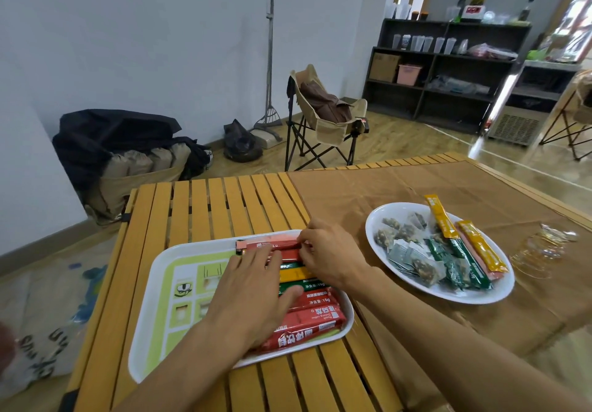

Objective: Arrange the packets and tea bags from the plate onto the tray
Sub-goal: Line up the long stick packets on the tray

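Note:
A white tray [153, 309] with green printed panels lies on the slatted table and holds a row of stick packets [314, 318], red, green and yellow, lying side by side. My left hand [253, 296] lies flat with straight fingers across the packets. My right hand [326, 254] pinches the end of a red packet [272, 245] at the tray's far edge. To the right, a white plate [448, 296] holds several tea bags [413, 261] and several stick packets [480, 245], yellow, green and pink.
A brown cloth [416, 187] covers the table's right half, under the plate. Clear glass cups [544, 245] stand right of the plate. A folding chair [323, 116], dark bags and a shelf stand beyond the table's far edge.

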A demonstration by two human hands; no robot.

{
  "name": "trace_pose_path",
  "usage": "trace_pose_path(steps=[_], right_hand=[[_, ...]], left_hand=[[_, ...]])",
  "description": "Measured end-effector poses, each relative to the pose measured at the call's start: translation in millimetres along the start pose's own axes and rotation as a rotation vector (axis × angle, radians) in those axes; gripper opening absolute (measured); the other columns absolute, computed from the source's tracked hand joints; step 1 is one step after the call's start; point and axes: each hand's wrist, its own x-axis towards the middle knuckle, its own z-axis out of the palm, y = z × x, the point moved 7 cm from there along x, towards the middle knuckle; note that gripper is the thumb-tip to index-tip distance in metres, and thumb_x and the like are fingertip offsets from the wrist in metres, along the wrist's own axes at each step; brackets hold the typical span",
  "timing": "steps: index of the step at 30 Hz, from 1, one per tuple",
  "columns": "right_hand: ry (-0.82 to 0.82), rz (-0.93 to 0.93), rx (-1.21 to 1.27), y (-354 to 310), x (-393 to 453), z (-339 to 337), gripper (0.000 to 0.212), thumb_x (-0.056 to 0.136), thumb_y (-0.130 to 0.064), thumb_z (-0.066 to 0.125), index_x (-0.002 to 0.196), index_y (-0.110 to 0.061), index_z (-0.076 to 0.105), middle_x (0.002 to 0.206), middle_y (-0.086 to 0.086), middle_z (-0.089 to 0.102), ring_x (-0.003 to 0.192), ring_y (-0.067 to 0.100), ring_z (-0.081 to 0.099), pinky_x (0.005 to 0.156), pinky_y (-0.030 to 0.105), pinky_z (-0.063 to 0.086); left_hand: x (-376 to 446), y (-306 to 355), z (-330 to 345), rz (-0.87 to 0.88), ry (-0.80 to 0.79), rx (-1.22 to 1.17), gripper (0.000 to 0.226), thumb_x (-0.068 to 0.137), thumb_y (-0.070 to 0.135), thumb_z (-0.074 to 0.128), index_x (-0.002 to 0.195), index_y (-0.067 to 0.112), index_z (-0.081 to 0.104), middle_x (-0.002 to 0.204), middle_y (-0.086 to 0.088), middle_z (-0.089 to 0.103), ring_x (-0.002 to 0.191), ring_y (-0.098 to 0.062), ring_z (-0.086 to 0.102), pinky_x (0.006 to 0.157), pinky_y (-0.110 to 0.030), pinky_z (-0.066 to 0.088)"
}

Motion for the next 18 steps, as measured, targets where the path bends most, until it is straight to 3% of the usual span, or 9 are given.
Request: trace_pose_path(steps=[4, 12, 15, 18], right_hand=[[-0.028, 0.010, 0.010, 1.4, -7.5, 0.5, 0.032, 0.099, -0.031, 0.048, 0.119, -0.018, 0.070, 0.112, 0.002, 0.061, 0.097, 0.017, 0.060, 0.079, 0.030, 0.050], [-0.092, 0.007, 0.050, 1.4, -10.9, 6.2, 0.033, 0.100, -0.028, 0.047, 0.124, -0.018, 0.068, 0.117, 0.002, 0.060, 0.102, 0.016, 0.058, 0.086, 0.034, 0.051], [-0.058, 0.087, 0.122, 13.6, -12.1, -1.4, 0.027, 0.097, -0.027, 0.053, 0.113, -0.016, 0.071, 0.110, -0.001, 0.061, 0.096, 0.015, 0.061, 0.081, 0.034, 0.054], [0.076, 0.267, 0.149, 48.3, -18.7, -24.1, 0.021, 0.090, -0.024, 0.052, 0.091, -0.015, 0.071, 0.095, 0.001, 0.068, 0.085, 0.021, 0.063, 0.074, 0.037, 0.053]], left_hand=[[5.2, -20.9, 14.6, -0.086, -0.095, -0.033, 0.086, 0.085, 0.076, 0.021, 0.152, 0.026, 0.004, 0.161, 0.003, 0.002, 0.147, -0.018, 0.000, 0.117, -0.038, 0.006], [6.5, -26.2, 26.9, -0.088, -0.128, -0.026, 0.087, 0.083, 0.079, 0.020, 0.151, 0.026, 0.011, 0.159, 0.004, 0.016, 0.146, -0.015, 0.011, 0.117, -0.039, 0.013], [6.0, -23.4, 21.9, -0.082, -0.112, -0.021, 0.087, 0.084, 0.078, 0.021, 0.151, 0.025, 0.012, 0.159, 0.004, 0.017, 0.146, -0.016, 0.011, 0.117, -0.039, 0.012], [4.4, -15.0, 16.2, -0.059, -0.112, -0.023, 0.086, 0.085, 0.077, 0.020, 0.152, 0.025, 0.009, 0.160, 0.003, 0.011, 0.147, -0.016, 0.005, 0.118, -0.039, 0.009]])
